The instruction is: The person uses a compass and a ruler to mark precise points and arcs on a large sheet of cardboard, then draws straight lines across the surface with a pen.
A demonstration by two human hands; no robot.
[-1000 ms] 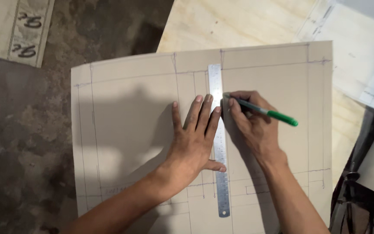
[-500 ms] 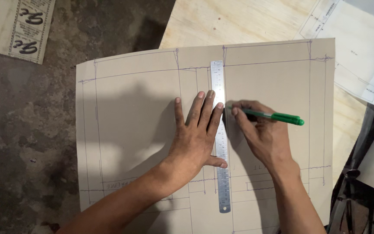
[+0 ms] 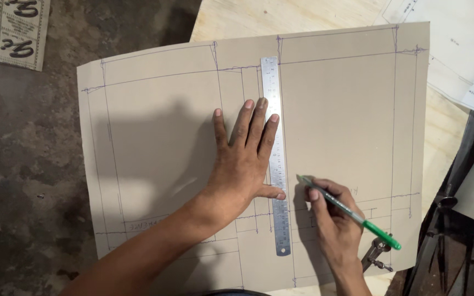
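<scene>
**Ruling a line on marked cardboard**

Pale plywood forms the desk [image 3: 231, 19], which carries a large sheet of grey-brown cardboard [image 3: 336, 120] covered in thin drawn lines. A steel ruler [image 3: 276, 153] lies on the cardboard, running lengthwise away from the person. The left hand [image 3: 245, 164] is spread flat and open on the sheet, its fingers stretched out beside the ruler's left edge, with the forefinger and the thumb tip resting on the metal; it grips nothing. The right hand [image 3: 333, 219] is curled closed around a green pen [image 3: 352, 212], held in a writing grip, with the tip on the cardboard just right of the ruler's lower half. Under the cardboard's lower right corner, a small metal tool [image 3: 377, 253] pokes out; its kind cannot be told. White paper sheets [image 3: 462, 49] lie at the upper right, partly under the cardboard. Left of the desk is a dark, rough floor [image 3: 23, 164], where a printed strip [image 3: 15, 30] lies at the top corner.
</scene>
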